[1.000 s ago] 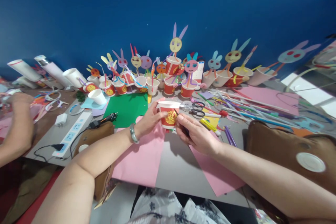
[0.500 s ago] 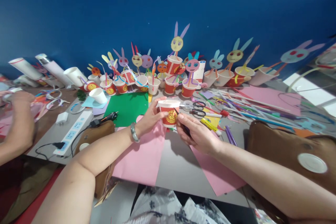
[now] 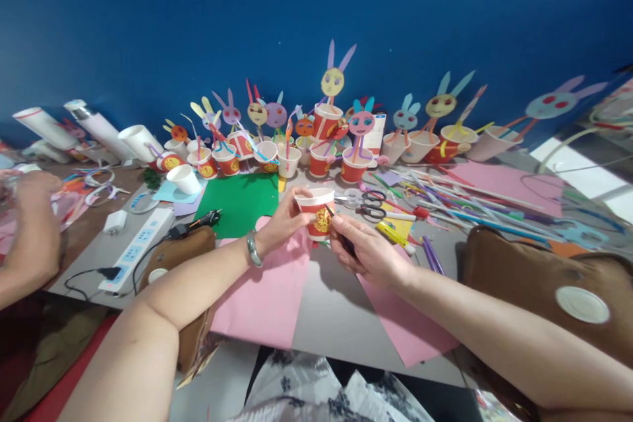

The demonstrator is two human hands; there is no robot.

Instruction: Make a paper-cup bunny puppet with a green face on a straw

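A red and white paper cup (image 3: 316,200) with a gold print is in front of me, slightly tilted. My left hand (image 3: 285,219) grips its left side, thumb on the front and fingers round the rim and back. In my right hand (image 3: 363,245) is a slim dark pointed tool (image 3: 329,210); its tip is at the right side of the cup's print. Most of the tool is hidden by my fingers, so I cannot tell its kind. Black-handled scissors (image 3: 372,212) lie just behind my right hand.
Paper cups with rabbit-faced cut-outs (image 3: 358,161) line the wall. Green paper (image 3: 237,204) and pink paper (image 3: 262,303) cover parts of the table. Straws and markers (image 3: 435,198) lie right, beside a brown bag (image 3: 519,290). A power strip (image 3: 136,254) and another person's arm (image 3: 34,231) are left.
The cup has turned and tilted slightly in my left hand, with its print shifted to the right. My right hand has moved a little left with the tool.
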